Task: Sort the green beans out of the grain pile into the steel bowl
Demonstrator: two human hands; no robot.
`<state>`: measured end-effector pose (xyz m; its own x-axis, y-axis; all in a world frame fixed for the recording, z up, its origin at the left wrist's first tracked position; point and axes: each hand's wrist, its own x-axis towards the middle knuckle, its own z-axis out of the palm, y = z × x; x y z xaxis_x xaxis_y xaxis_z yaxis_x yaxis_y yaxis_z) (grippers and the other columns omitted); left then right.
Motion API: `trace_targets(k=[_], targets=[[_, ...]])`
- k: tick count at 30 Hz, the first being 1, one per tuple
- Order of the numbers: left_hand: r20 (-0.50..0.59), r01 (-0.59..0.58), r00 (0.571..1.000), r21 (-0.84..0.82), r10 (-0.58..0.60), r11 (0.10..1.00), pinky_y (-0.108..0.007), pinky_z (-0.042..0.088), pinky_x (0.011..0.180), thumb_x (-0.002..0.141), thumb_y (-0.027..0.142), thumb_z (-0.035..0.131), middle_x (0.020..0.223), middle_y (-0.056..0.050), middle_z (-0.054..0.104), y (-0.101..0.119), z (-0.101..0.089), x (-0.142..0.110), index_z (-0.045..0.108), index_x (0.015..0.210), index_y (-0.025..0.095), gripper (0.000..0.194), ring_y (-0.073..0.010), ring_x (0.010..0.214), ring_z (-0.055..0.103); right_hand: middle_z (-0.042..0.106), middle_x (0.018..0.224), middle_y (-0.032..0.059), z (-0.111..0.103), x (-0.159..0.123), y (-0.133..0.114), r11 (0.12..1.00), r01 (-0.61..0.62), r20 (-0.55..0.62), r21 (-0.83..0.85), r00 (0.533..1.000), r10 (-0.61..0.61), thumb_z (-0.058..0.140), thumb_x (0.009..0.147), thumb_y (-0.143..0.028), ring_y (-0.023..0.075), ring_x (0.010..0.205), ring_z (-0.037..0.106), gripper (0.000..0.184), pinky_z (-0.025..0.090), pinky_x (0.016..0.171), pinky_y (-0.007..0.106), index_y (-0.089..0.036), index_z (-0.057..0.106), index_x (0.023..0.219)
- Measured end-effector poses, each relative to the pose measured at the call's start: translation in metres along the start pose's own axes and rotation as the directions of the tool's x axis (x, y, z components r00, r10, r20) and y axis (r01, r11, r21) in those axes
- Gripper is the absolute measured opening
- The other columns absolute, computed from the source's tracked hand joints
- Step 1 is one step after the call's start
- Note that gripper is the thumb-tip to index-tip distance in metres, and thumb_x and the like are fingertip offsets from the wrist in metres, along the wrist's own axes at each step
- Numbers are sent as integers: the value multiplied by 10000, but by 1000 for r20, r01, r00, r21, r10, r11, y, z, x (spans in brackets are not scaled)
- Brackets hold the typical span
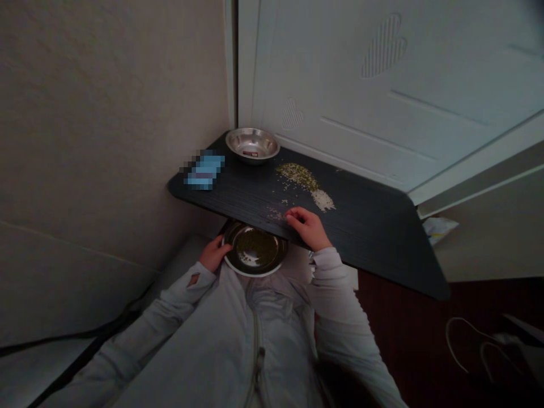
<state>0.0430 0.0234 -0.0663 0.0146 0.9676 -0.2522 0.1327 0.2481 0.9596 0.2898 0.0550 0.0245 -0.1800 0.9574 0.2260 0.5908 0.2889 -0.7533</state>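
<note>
My left hand [215, 253] grips the rim of a steel bowl [255, 252] held just under the near edge of the dark table [374, 226]; the bowl holds green grains and a few white ones. My right hand [306, 225] rests on the table edge with fingers curled over a small scatter of grains [276, 214]. Farther back on the table lies a pile of green grains [297, 174] running into a small heap of white rice [323, 199].
An empty steel bowl [252, 145] stands at the table's far corner, beside a blurred blue object [204, 170]. A white door [382, 85] rises behind the table and a beige wall [106, 113] stands on the left. Cables [467, 340] lie on the dark floor at right.
</note>
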Motion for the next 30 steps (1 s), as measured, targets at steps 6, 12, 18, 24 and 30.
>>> trace_targets(k=[6,12,18,24,30], targets=[[2,12,1000,-9,-12,1000,-269,409,679,555,272,518,713,15,611,6,0,-3,549,863,146,333,-175,728,545,540,581,-24,-2,0,-3,998,22,69,-57,997,-18,446,703,-324,86,541,473,194,339,530,195,-178,561,760],[-5,0,1000,17,0,1000,-275,412,677,564,287,505,701,13,616,6,0,-3,552,863,144,335,-181,733,547,565,569,-17,-4,0,-7,998,29,138,-53,990,-21,461,692,-333,82,515,474,206,342,526,194,-167,576,734],[-19,17,1000,53,-16,998,-273,411,673,545,283,505,714,10,624,11,1,-4,559,850,146,339,-184,737,550,576,568,-7,-4,-3,-10,1000,4,202,9,979,-6,462,688,-336,80,510,473,209,345,517,191,-156,569,695],[-2,27,1000,-18,-27,999,-272,413,663,538,272,507,679,20,611,13,3,-5,546,839,147,328,-179,721,546,558,612,-12,1,0,-5,983,-50,100,178,994,32,447,698,-347,92,577,503,215,376,578,211,-164,536,766],[-24,36,999,-10,-36,999,-273,410,679,534,266,506,706,23,612,17,3,-9,544,834,153,323,-178,727,546,568,637,-3,19,10,-8,998,-40,15,45,999,40,409,719,-370,98,579,502,259,374,566,214,-175,547,820]])
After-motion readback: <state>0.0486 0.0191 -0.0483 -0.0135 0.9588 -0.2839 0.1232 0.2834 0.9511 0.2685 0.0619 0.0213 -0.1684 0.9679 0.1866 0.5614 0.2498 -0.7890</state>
